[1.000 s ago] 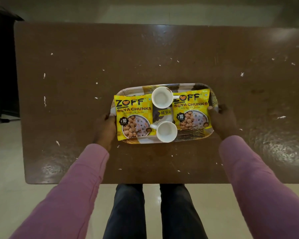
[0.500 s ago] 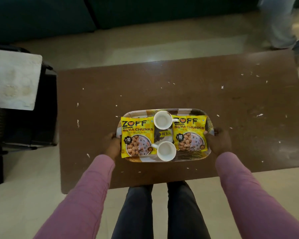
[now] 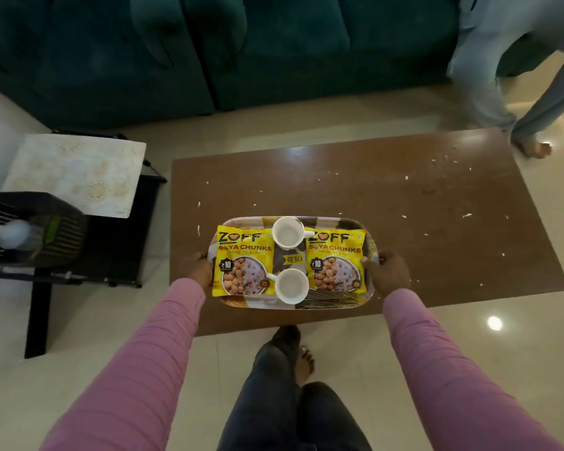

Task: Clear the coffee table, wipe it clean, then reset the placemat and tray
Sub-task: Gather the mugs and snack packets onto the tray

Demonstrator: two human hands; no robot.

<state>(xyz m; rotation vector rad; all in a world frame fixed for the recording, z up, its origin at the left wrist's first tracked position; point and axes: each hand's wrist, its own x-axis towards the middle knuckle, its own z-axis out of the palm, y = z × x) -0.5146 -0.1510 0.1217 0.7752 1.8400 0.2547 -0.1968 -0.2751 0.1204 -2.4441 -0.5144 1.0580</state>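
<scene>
The tray [image 3: 334, 305] is gripped at its short ends, the left hand [image 3: 198, 267] curled round the left rim and the right hand [image 3: 388, 271] round the right, over the near left part of the brown desk [image 3: 404, 222]; whether it rests there or is lifted cannot be told. On it lie two yellow packets [image 3: 241, 258] with two white cups [image 3: 292, 285] between them. White crumbs [image 3: 466, 215] dot the desk, and a pale placemat [image 3: 75, 174] lies on a black stand [image 3: 118, 255] to the left.
</scene>
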